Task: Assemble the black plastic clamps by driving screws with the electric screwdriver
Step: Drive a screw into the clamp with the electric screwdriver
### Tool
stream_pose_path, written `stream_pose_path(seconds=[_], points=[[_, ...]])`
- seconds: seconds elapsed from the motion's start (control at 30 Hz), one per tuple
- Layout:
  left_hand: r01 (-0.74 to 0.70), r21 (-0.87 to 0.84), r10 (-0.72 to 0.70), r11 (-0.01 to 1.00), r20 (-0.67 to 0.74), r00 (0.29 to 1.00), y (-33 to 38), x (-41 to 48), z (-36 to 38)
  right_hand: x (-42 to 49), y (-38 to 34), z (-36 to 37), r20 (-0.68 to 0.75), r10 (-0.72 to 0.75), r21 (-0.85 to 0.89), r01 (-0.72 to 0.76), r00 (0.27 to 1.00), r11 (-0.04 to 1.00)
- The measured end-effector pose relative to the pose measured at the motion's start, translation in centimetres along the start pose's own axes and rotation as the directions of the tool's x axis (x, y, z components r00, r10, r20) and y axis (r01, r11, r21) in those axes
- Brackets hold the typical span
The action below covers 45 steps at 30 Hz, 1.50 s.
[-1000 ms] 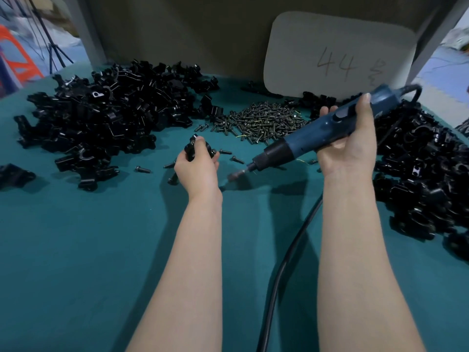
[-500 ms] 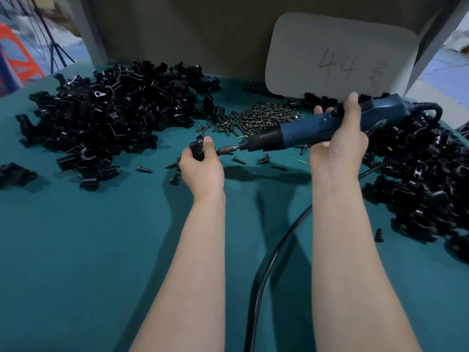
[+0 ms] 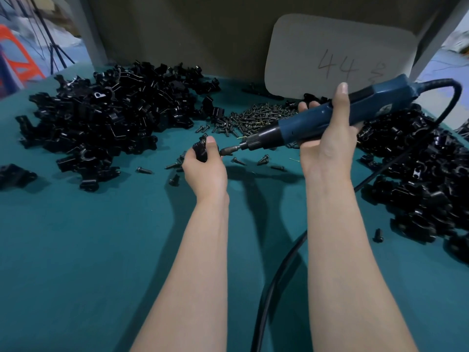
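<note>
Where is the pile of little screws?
In the head view, the screw pile lies far back on the table, between the left clamp heap and the electric screwdriver.

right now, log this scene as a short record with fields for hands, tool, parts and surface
left hand: grips one black clamp
right hand: grips the electric screwdriver
bit: points left, tip at the held clamp
screws: loose pile behind the hands, a few scattered
clamp piles: one at left, another at right
surface: green cloth
</note>
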<state>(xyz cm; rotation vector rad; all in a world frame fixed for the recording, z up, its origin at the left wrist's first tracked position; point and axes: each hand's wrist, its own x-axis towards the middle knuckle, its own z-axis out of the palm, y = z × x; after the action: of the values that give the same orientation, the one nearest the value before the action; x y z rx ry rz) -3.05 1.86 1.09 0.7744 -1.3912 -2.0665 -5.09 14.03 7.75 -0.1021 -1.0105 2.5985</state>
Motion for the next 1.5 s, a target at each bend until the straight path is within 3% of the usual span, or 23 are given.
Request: stream_pose_path(seconds=[0.23,0.33,0.7,1.03,1.13,1.2,1.27,1.37,1.43,1.5], points=[[-0.032,0.011,0.032,0.999,-0.017,0.999,-0.2,-0.3,0.1,-0.9,0.5,1.1,0.153,-0.138,-0.048,0.147,0.979,0.988],[-0.061,-0.012,0.06,0.998,-0.033,0.998,0.0,-0.2,-0.1,-1.1,0.7,1.4,0.157,-0.164,-0.059,0.175,0.974,0.983],[-0.177,0.061,0.176,0.982,0.021,0.984,-0.1,-0.5,0.2,-0.5,-0.1,0.4,0.025,-0.136,0.0,0.136,0.99,0.991],[-0.126,0.035,0.127,0.991,-0.016,0.992,-0.4,0.0,0.0,0.0,-0.5,0.3,-0.018,-0.123,0.061,0.124,0.992,0.99],[-0.107,-0.044,0.105,0.993,-0.045,0.993,-0.2,0.1,-0.1,0.9,-0.6,-0.3,-0.054,-0.055,0.017,0.056,0.997,0.998],[-0.1,-0.14,0.091,0.985,-0.068,0.993,0.2,0.3,-0.3,1.5,-0.6,-0.8,-0.05,0.054,-0.109,-0.059,0.997,0.992],[-0.087,-0.239,0.077,0.967,-0.052,0.996,0.6,0.4,-0.3,1.8,0.0,-1.5,-0.018,0.193,-0.347,-0.187,0.981,0.919],[-0.062,-0.252,0.065,0.966,0.003,0.998,0.7,0.3,-0.3,1.9,1.9,-2.5,-0.014,0.339,-0.69,-0.255,0.941,0.678],[-0.033,-0.223,0.043,0.974,0.041,0.998,0.5,0.2,-0.2,1.5,3.1,-3.0,-0.004,0.307,-0.866,-0.157,0.952,0.475],[-0.001,-0.197,0.016,0.98,0.075,0.997,0.4,0.1,-0.1,1.1,3.9,-3.3,0.032,0.218,-0.978,-0.014,0.976,0.207]])
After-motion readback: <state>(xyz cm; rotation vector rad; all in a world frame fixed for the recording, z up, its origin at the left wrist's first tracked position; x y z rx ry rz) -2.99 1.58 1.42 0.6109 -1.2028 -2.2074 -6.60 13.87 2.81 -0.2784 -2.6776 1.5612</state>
